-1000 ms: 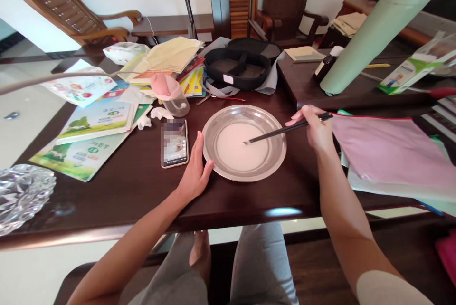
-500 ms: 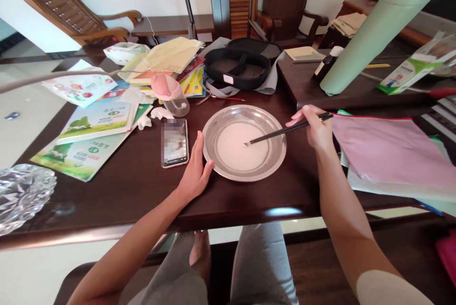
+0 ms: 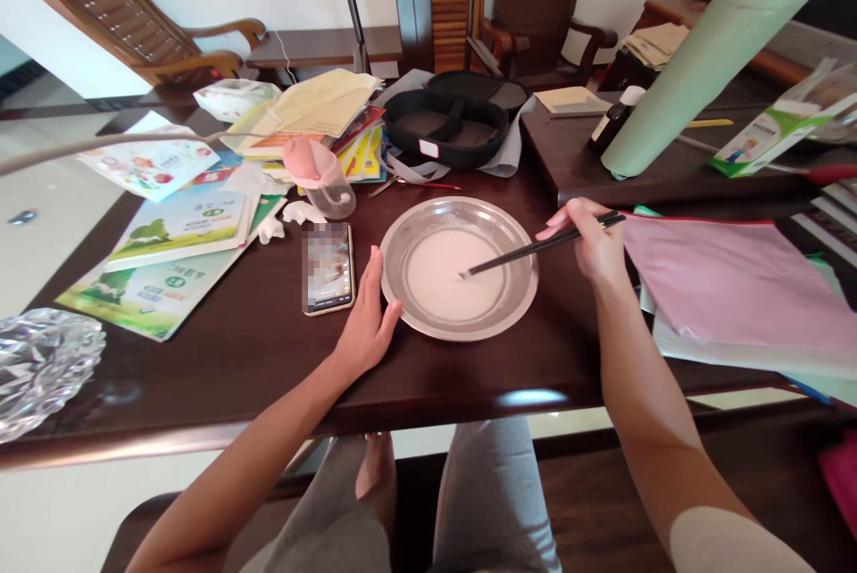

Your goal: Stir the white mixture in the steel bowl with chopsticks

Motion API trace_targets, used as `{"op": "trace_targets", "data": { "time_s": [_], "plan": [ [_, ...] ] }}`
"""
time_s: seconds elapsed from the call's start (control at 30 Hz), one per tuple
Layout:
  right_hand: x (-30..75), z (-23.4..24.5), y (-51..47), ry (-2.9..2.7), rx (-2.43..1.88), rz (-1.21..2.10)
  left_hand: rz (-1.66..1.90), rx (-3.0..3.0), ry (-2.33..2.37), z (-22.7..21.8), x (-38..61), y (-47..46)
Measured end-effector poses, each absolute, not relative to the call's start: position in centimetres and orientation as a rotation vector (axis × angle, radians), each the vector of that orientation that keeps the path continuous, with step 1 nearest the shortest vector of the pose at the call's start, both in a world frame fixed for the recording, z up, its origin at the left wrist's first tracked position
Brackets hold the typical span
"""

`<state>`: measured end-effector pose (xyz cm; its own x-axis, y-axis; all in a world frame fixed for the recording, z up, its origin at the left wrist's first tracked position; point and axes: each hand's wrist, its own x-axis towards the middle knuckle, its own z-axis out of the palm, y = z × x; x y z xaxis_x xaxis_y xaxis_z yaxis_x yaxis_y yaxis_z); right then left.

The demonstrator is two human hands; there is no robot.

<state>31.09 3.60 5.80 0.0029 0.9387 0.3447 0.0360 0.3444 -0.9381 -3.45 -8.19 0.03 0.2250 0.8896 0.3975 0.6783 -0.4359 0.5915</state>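
Note:
A round steel dish (image 3: 517,296) sits on the dark table and holds a shallow pool of white liquid (image 3: 447,278). My right hand (image 3: 593,240) is closed around a pair of black chopsticks (image 3: 536,246), whose tips dip into the liquid near the middle. My left hand (image 3: 367,319) rests flat on the table with fingers stretched out, its edge touching the dish's left rim. A smartphone (image 3: 328,269) lies just left of that hand.
Books and papers (image 3: 175,225) crowd the far left, with a pink-lidded cup (image 3: 321,176) behind the phone. A black case (image 3: 453,128) lies beyond the dish. Pink and white folders (image 3: 723,287) cover the right. Crinkled foil (image 3: 40,368) sits at the near left edge.
The chopstick tips have shifted very slightly within the liquid. Both hands and the dish stay where they were.

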Motion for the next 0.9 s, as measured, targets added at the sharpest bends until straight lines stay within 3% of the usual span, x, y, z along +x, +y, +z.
{"op": "trace_targets", "data": {
  "time_s": [0.23,0.47,0.7,0.9],
  "plan": [
    [29.7,6.5,2.7,-1.719,-0.953,0.947,1.028,2.206,1.467,0.2,-3.4,-8.2],
    [31.0,6.0,3.4,-1.381,-1.005,0.880,1.028,2.207,1.469,0.2,-3.5,-8.2],
    [29.6,6.5,2.5,-1.766,-0.925,0.930,1.044,2.184,1.464,0.1,-3.4,-8.2],
    [30.9,6.1,3.3,-1.394,-1.014,0.829,1.031,2.197,1.467,0.3,-3.4,-8.2]
  ]
}}
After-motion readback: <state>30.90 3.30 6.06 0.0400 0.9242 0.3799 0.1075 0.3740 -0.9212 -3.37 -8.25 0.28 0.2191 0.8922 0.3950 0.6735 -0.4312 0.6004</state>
